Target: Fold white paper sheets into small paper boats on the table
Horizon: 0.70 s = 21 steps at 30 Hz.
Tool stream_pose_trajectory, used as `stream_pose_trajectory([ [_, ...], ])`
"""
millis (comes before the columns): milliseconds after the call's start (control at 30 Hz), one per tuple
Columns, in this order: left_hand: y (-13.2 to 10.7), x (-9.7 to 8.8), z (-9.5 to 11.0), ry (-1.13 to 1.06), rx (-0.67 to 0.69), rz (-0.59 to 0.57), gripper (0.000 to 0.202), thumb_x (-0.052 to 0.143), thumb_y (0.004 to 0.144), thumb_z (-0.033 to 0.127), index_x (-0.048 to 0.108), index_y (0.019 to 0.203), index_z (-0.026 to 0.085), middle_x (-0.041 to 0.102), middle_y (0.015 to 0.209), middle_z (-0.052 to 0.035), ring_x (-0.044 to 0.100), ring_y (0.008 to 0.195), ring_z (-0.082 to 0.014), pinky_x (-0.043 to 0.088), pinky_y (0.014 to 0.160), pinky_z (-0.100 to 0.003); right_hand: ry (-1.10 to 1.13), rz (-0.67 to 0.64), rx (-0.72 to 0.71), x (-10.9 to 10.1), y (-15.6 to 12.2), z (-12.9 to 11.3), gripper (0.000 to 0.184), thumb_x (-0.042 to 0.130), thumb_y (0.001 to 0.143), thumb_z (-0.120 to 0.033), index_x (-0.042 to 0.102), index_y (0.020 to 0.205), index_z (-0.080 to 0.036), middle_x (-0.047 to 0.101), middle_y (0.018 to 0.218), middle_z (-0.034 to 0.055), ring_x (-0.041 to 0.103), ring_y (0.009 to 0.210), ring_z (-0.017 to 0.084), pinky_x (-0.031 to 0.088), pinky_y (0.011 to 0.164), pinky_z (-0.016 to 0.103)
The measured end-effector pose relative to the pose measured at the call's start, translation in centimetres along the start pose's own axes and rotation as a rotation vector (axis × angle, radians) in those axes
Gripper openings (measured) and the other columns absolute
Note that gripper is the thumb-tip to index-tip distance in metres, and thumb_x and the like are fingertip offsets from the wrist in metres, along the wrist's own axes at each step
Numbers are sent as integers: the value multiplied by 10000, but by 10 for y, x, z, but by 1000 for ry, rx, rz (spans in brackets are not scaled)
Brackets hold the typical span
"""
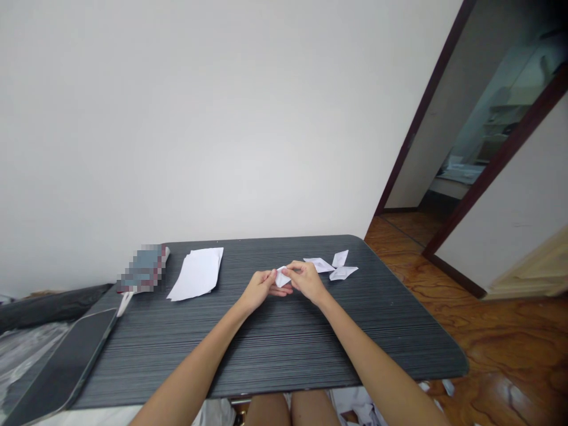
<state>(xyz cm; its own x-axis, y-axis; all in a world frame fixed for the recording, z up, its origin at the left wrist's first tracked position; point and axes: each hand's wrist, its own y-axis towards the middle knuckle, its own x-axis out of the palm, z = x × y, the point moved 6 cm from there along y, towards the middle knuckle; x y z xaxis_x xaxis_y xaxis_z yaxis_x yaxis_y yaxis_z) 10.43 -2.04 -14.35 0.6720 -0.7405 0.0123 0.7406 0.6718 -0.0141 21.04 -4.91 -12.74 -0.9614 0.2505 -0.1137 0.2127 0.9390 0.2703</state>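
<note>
A small folded piece of white paper [282, 277] is held between both hands above the middle of the dark table [284, 349]. My left hand [262, 287] pinches its left side, with some fingers stretched out beneath it. My right hand [307, 280] grips the right side between thumb and fingers. Just beyond the right hand lie folded white paper pieces: one with a long pointed shape [318, 264], an upper one [340, 258] and a lower one [343, 273]. Their tips lie close together. The fingers partly hide the held piece.
To the left lies a stack of white paper sheets [197, 274]. Farther left are a pixelated book-like object [144, 269] and a dark flat panel [66, 361] along the table edge. A white wall [231, 118] stands behind the table; a doorway [461, 130] is at the right.
</note>
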Motion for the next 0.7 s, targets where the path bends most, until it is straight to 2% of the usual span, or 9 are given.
stream_pose_trajectory([
  [100,-4,-7,8,320,110,77,475,376,772,504,589,717,82,657,647,-78,622,559,-155,481,545,-235,-36,-25,-7,3,-2,0,247,565,668,-378,595,607,-141,452,444,-35,364,352,55,233,335,187],
  [167,-8,-8,17,531,192,125,470,351,796,467,596,626,103,644,564,-47,577,451,-111,448,490,-194,-20,-64,9,8,-4,0,247,544,689,-375,596,646,-137,460,452,-35,365,343,52,225,333,186],
  [267,-14,-5,27,636,269,153,491,303,832,412,581,560,113,598,447,-19,522,360,-82,423,468,-174,62,-179,51,17,-8,-2,247,523,711,-367,585,717,-127,477,464,-34,367,337,48,226,335,184],
  [333,-16,-3,30,625,288,153,501,278,846,387,575,554,109,604,459,-21,531,363,-80,427,484,-175,120,-245,60,21,-10,-5,234,535,707,-350,576,725,-121,470,451,-39,390,360,53,254,355,182],
  [400,-16,-1,32,609,291,143,491,270,851,372,577,575,106,626,512,-26,542,376,-79,428,489,-176,143,-247,43,19,-9,-8,218,545,703,-334,574,700,-118,440,432,-50,409,378,56,282,377,183],
  [500,-14,-2,32,654,294,136,426,300,846,352,591,648,112,637,563,-19,518,368,-73,411,455,-178,83,-178,-8,11,-5,-6,212,545,706,-322,585,676,-116,418,466,-53,400,359,42,294,369,182],
  [633,-14,-6,34,765,371,207,266,408,805,310,581,899,132,646,672,-23,562,495,-99,420,490,-186,10,-120,-62,7,-3,-4,213,537,714,-316,611,793,-132,493,692,1,437,377,31,317,345,179],
  [700,-15,-6,35,839,420,247,252,424,796,277,560,952,135,638,688,-31,566,538,-108,422,518,-194,2,-105,-69,9,-4,-5,227,523,724,-318,606,844,-144,515,784,28,460,393,35,338,342,181],
])
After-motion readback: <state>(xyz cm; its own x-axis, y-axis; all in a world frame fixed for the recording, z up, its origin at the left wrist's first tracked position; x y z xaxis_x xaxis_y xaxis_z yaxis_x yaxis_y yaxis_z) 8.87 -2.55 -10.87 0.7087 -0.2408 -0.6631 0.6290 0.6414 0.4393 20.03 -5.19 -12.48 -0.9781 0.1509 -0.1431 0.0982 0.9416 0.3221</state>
